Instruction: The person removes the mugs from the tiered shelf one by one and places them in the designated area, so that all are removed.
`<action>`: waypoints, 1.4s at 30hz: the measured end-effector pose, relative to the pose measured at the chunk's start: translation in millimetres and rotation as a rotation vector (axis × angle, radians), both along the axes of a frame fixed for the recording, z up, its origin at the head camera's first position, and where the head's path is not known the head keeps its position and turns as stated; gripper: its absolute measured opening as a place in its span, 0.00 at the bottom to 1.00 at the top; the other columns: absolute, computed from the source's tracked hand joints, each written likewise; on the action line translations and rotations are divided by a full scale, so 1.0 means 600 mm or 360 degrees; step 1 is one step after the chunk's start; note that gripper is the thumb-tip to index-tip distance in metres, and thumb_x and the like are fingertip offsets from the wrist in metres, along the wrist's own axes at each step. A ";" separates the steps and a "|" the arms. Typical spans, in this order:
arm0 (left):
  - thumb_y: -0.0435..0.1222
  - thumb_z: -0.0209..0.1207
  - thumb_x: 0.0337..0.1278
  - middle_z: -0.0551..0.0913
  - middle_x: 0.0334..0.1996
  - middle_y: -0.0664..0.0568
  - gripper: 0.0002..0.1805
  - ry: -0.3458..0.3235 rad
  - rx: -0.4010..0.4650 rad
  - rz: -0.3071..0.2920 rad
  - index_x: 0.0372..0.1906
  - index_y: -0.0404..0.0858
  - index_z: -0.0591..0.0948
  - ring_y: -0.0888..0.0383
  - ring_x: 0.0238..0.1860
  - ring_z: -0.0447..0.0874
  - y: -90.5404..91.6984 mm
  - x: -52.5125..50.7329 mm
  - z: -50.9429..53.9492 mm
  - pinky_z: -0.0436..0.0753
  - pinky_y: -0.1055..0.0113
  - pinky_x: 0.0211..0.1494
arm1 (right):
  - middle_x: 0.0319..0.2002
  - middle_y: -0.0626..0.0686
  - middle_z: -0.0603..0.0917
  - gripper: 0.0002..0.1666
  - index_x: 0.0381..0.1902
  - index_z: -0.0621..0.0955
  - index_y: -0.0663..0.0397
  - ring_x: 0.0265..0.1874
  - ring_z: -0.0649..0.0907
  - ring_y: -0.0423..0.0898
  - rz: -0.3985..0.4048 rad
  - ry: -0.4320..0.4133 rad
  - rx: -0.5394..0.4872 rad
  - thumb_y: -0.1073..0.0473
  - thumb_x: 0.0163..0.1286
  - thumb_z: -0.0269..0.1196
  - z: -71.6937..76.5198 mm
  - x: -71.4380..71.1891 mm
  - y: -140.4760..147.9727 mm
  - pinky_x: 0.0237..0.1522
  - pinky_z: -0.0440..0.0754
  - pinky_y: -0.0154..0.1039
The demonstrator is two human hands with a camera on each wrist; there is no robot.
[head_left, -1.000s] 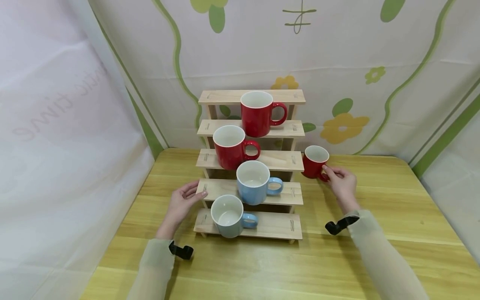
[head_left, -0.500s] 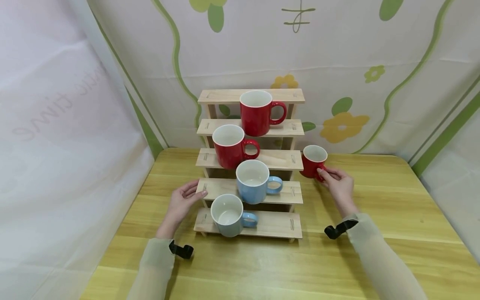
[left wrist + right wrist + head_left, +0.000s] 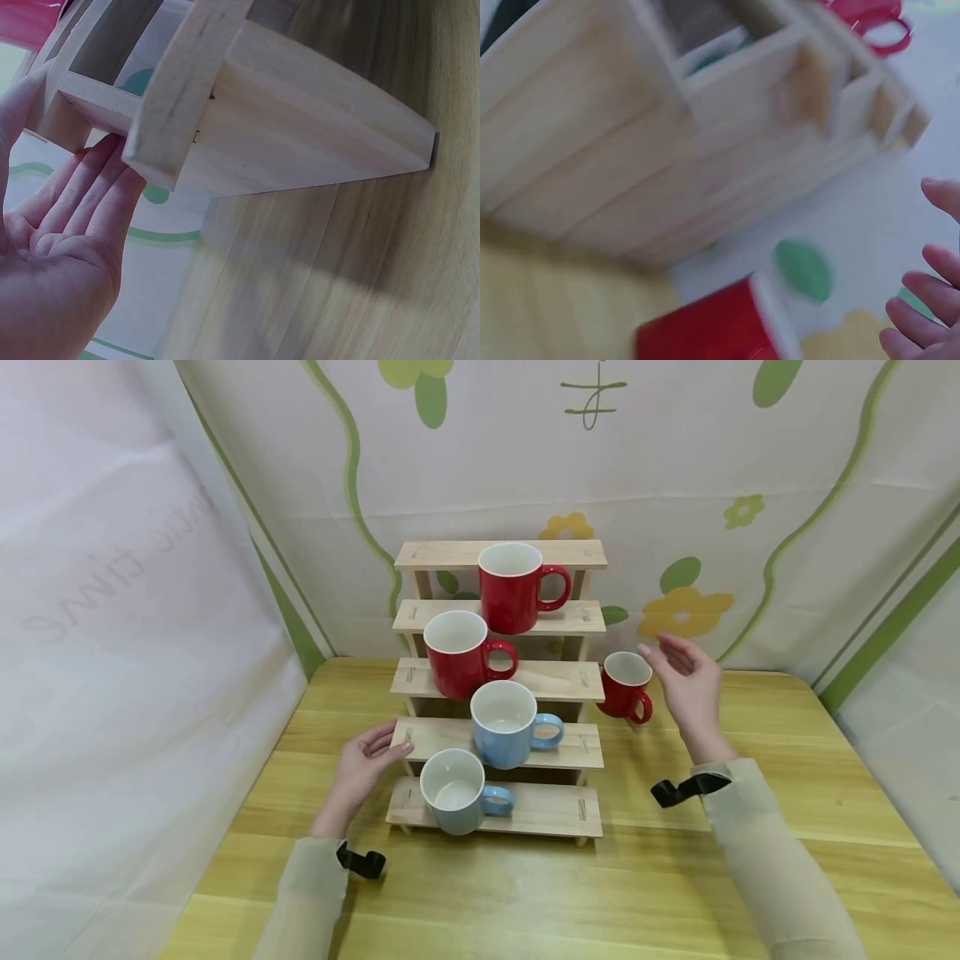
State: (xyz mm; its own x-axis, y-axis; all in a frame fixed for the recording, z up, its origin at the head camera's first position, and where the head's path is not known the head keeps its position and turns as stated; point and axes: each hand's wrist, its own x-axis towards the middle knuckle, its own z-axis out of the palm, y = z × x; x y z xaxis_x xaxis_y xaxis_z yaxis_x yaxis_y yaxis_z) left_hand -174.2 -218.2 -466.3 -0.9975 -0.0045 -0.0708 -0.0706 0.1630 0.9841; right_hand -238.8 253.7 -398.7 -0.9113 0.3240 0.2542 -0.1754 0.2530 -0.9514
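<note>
Mug point(image 3: 621, 697), red, between rack point(image 3: 555, 678) and right hand point(image 3: 690, 687).

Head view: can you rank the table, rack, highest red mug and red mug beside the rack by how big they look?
Table
Rack
Highest red mug
Red mug beside the rack, though distance may exaggerate that difference

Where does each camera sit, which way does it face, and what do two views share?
Head: on the person's head, facing forward and down at the rack; left hand and right hand show.
Left wrist: on that wrist, facing the rack's left side; the left hand's palm shows.
Right wrist: on that wrist, facing the rack's right side; the right hand's fingers show at the edge.
Head and right wrist views share the red mug beside the rack.
</note>
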 end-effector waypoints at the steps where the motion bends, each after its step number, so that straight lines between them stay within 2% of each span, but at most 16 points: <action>1: 0.40 0.71 0.62 0.77 0.64 0.36 0.35 0.0001 0.0001 -0.0002 0.70 0.31 0.73 0.44 0.64 0.77 0.000 0.000 0.000 0.81 0.70 0.57 | 0.61 0.52 0.82 0.34 0.64 0.81 0.54 0.62 0.78 0.48 0.0023 0.0028 -0.0002 0.44 0.65 0.73 0.012 -0.001 -0.005 0.64 0.75 0.36; 7: 0.40 0.71 0.62 0.76 0.64 0.35 0.35 0.0007 0.0012 0.0004 0.70 0.30 0.72 0.44 0.64 0.76 0.000 -0.001 -0.001 0.80 0.71 0.57 | 0.60 0.51 0.82 0.31 0.64 0.82 0.50 0.62 0.79 0.49 0.0195 0.0109 0.0001 0.45 0.66 0.73 0.075 -0.001 -0.039 0.62 0.76 0.35; 14: 0.40 0.71 0.62 0.77 0.64 0.37 0.34 -0.0002 0.0008 0.0002 0.69 0.32 0.73 0.44 0.63 0.77 0.000 -0.001 -0.002 0.80 0.69 0.58 | 0.61 0.52 0.82 0.30 0.64 0.81 0.53 0.62 0.79 0.50 0.0368 0.0148 0.0019 0.48 0.68 0.72 0.115 -0.003 -0.079 0.62 0.77 0.36; 20: 0.40 0.70 0.63 0.76 0.65 0.36 0.35 0.0005 -0.0018 -0.0010 0.70 0.31 0.72 0.43 0.64 0.77 0.000 0.000 -0.002 0.80 0.68 0.59 | 0.62 0.51 0.82 0.32 0.66 0.80 0.53 0.63 0.78 0.48 0.0496 0.0128 0.0058 0.47 0.68 0.71 0.141 -0.008 -0.104 0.62 0.77 0.36; 24: 0.39 0.70 0.63 0.77 0.64 0.36 0.34 0.0010 -0.0008 -0.0003 0.69 0.31 0.73 0.44 0.63 0.77 0.001 0.000 -0.003 0.81 0.68 0.58 | 0.63 0.53 0.81 0.33 0.66 0.79 0.54 0.65 0.77 0.50 0.0589 0.0125 0.0067 0.48 0.68 0.72 0.158 -0.014 -0.120 0.64 0.75 0.37; 28: 0.38 0.70 0.63 0.77 0.63 0.36 0.33 0.0025 0.0004 -0.0004 0.69 0.31 0.73 0.44 0.63 0.78 0.001 -0.001 -0.003 0.81 0.69 0.58 | 0.64 0.53 0.80 0.33 0.67 0.79 0.51 0.65 0.76 0.50 0.0659 0.0111 0.0096 0.48 0.68 0.72 0.171 -0.020 -0.135 0.65 0.74 0.39; 35: 0.38 0.70 0.63 0.77 0.63 0.36 0.33 0.0018 0.0021 -0.0010 0.69 0.31 0.73 0.44 0.62 0.78 0.002 -0.001 -0.003 0.81 0.69 0.57 | 0.63 0.50 0.80 0.33 0.68 0.79 0.49 0.64 0.77 0.46 0.0674 0.0096 0.0104 0.46 0.69 0.71 0.184 -0.032 -0.148 0.65 0.75 0.41; 42: 0.38 0.70 0.63 0.78 0.63 0.36 0.33 0.0020 0.0029 0.0000 0.69 0.31 0.74 0.44 0.62 0.79 0.003 -0.002 -0.003 0.82 0.69 0.56 | 0.63 0.50 0.81 0.36 0.70 0.77 0.49 0.62 0.78 0.47 0.0682 -0.0020 0.0110 0.42 0.68 0.70 0.194 -0.061 -0.155 0.63 0.77 0.43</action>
